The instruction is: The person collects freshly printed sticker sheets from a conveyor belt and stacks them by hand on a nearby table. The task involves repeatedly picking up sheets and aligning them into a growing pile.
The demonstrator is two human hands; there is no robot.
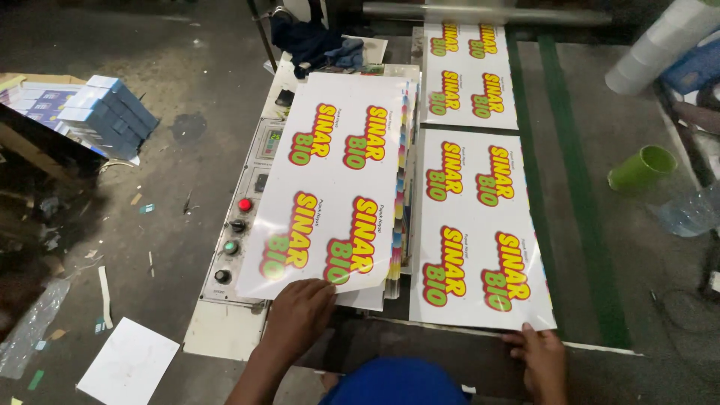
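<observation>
- Dark concrete floor surrounds the work station; paper scraps and a loose white sheet lie on it, well to the left of my left fingers.
- My left hand lies palm down on the near edge of the stacked printed sheets. Fingers are extended and spread flat, pressing on the top sheet, not curled around it.
- That stack rests tilted on the machine's control panel, which carries a red button and several knobs just left of my left fingertips.
- My right hand meets the near right corner of a single glossy printed sheet. Fingertips touch the sheet's edge; whether they pinch it I cannot tell.
- This sheet lies flat on the conveyor belt, beyond my right fingers and just right of the stack.
- A second printed sheet lies farther up the belt, beyond the first.
- A green cup lies on its side, far right of my right fingers.
- A stack of blue boxes sits far left of both hands.
</observation>
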